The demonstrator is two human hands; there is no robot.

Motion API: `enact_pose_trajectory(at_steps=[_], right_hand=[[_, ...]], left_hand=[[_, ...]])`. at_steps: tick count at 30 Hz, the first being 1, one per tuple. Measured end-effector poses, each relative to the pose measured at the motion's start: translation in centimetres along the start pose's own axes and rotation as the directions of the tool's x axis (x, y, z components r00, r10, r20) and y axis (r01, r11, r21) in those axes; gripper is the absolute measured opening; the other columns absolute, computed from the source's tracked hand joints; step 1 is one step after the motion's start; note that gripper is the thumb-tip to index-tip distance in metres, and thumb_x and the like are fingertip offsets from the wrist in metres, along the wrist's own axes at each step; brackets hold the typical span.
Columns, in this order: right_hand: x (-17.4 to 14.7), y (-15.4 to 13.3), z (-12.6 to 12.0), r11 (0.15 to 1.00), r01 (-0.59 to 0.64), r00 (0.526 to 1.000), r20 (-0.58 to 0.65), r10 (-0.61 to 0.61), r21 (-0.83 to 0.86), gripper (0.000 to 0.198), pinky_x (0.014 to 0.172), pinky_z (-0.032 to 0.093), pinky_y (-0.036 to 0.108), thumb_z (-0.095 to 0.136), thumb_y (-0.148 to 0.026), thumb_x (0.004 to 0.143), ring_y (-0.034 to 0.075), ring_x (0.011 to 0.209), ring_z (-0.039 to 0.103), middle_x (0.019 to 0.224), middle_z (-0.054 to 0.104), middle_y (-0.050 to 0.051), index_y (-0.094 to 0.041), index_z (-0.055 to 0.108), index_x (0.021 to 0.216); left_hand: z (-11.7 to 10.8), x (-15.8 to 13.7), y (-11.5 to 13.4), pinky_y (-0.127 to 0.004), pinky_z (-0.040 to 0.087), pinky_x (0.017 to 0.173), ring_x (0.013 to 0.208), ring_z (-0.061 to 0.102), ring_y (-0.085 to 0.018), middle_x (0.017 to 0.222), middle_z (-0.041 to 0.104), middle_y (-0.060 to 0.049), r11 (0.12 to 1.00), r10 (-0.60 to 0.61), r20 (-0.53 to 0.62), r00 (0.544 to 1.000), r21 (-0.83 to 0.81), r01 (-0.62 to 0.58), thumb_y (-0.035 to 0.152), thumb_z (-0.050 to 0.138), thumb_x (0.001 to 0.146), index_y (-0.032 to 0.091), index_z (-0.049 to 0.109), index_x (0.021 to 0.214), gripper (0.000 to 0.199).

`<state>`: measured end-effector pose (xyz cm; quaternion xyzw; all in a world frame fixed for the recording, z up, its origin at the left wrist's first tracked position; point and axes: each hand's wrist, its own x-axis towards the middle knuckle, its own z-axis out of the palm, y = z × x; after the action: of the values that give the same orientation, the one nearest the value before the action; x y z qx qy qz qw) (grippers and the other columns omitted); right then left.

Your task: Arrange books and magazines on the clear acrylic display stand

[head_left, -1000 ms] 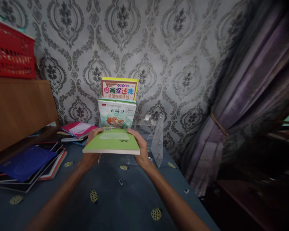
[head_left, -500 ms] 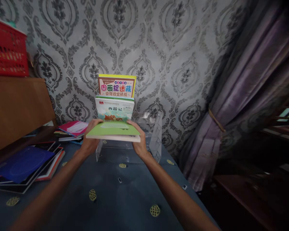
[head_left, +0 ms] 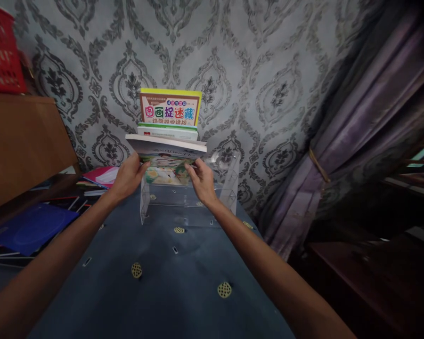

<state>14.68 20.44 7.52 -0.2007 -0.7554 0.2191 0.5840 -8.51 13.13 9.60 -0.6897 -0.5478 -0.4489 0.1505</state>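
Wall behind is grey damask wallpaper [head_left: 254, 70]; purple curtain [head_left: 367, 127] hangs at right, tied back with a cord. Surface is a table under a dark blue cloth [head_left: 176, 292] with small yellow dotted patches. At far left a brown wooden cabinet [head_left: 21, 141] with a red basket [head_left: 0, 56] on top, only partly in frame.

At the table's far edge, against the wall, stands a clear plastic book stand [head_left: 191, 202] with stepped tiers. Two books are upright in its back tiers: a yellow-edged picture book [head_left: 169, 108] at the rear and a white-topped book [head_left: 167, 132] just in front of it, mostly hidden.

Both hands hold a third book [head_left: 166, 155] over the stand's front, tipped so its page edge faces the camera and its illustrated cover faces down and forward. Left hand [head_left: 127, 179] grips the book's left lower corner, thumb on the cover, fingers behind. Right hand [head_left: 201, 181] pinches the lower right part of the cover, fingers curled onto it. The book blocks most of the white-topped book and the stand's upper middle.

Left of the stand lies a pile of flat books with a pink one [head_left: 101, 175] on top. Nearer the camera at left, a blue folder [head_left: 31, 228] lies on more flat books; their number can't be told.

Count: two hands, three books at the stand, one stand.
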Motion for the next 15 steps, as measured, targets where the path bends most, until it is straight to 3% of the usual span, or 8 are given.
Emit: enact_pose_trajectory(at_steps=[4,8,15], right_hand=[[0.6,0.4,-0.2,0.993,0.045,0.999,-0.017,-0.047,-0.107,0.02,0.08,0.053,0.032,0.053,-0.038,0.093,0.022,0.095,0.059,0.1,0.061,0.008,-0.022,0.064,0.096],[1.1,1.0,-0.1,0.983,0.012,1.0,-0.016,-0.015,-0.183,0.016,0.071,0.052,0.03,0.056,-0.037,0.091,0.022,0.091,0.055,0.096,0.055,0.007,-0.022,0.061,0.088],[1.7,1.7,0.1,0.975,0.003,1.0,0.009,-0.001,-0.221,0.005,0.073,0.051,0.034,0.058,-0.028,0.088,0.021,0.082,0.056,0.086,0.057,0.004,-0.023,0.06,0.089]], left_hand=[[0.1,0.3,-0.2,-0.034,0.049,0.079,0.087,0.06,-0.023,0.089,0.064,-0.006,0.999,-0.035,0.007,0.999,0.023,0.035,0.03,0.05,0.091,0.02,0.054,0.092,0.01],[0.4,0.5,-0.6,-0.036,0.049,0.08,0.086,0.061,-0.024,0.089,0.064,-0.007,0.994,-0.082,0.037,0.996,0.081,0.078,0.031,0.049,0.091,0.02,0.054,0.091,0.012],[0.7,0.8,-1.1,-0.038,0.049,0.08,0.087,0.061,-0.025,0.091,0.065,-0.006,0.993,-0.09,0.084,0.992,0.089,0.083,0.036,0.044,0.091,0.021,0.053,0.097,0.019]])
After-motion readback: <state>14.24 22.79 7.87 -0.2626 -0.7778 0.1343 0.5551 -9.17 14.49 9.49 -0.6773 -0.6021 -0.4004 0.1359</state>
